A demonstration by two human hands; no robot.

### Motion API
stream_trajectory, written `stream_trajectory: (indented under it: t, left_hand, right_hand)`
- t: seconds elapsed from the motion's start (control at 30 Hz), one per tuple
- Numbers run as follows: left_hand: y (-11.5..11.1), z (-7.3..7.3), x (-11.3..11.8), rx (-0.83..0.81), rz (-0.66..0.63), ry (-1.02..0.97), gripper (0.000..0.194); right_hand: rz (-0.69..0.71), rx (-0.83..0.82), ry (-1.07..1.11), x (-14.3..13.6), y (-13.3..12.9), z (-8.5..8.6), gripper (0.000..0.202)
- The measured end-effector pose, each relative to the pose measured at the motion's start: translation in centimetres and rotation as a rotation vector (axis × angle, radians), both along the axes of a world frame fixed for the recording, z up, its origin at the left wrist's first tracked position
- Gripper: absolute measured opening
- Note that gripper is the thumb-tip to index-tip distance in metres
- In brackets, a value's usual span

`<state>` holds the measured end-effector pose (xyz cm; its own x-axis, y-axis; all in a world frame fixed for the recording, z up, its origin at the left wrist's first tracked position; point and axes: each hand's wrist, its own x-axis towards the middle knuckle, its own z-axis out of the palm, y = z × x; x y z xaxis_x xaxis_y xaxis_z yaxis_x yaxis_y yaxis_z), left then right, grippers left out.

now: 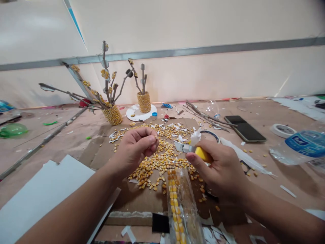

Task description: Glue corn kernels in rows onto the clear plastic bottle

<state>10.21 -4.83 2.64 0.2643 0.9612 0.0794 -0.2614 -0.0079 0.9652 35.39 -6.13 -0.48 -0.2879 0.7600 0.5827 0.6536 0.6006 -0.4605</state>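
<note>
My right hand [218, 166] is closed around a yellow utility knife [202, 154], its blade out and pointing left. My left hand [138, 150] is pinched shut just left of the blade; a sliver of something small shows at the fingertips, too little to name. Loose corn kernels [149, 169] lie heaped on cardboard [142, 200] beneath both hands. Below them, nearest me, is a clear plastic strip [189, 203] with rows of corn kernels set along its left side. Behind my right hand stands a white nozzle [195, 137], its lower part hidden.
Two kernel-covered pots [113, 115] [144, 102] hold twigs at the back. A roll of tape [283, 130], a phone [245, 128] and a plastic bottle [302, 145] lie on the right. White board [48, 200] covers the near left. Paper scraps are scattered around.
</note>
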Motion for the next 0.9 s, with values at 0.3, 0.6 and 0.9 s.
stream_trajectory:
  t: [0.3, 0.6, 0.9]
  left_hand:
    - [-1.1, -0.4, 0.6, 0.454, 0.211, 0.658, 0.008]
    - [-0.7, -0.7, 1.0, 0.545, 0.401, 1.012, 0.013]
    - [-0.1, 0.6, 0.8, 0.095, 0.206, 0.602, 0.022]
  right_hand:
    - [-0.146, 0.12, -0.226, 0.0, 0.0, 0.0, 0.057]
    - [-0.173, 0.279, -0.408, -0.2, -0.5, 0.3, 0.056]
    - [-0.182, 0.214, -0.396, -0.1, -0.2, 0.2, 0.056]
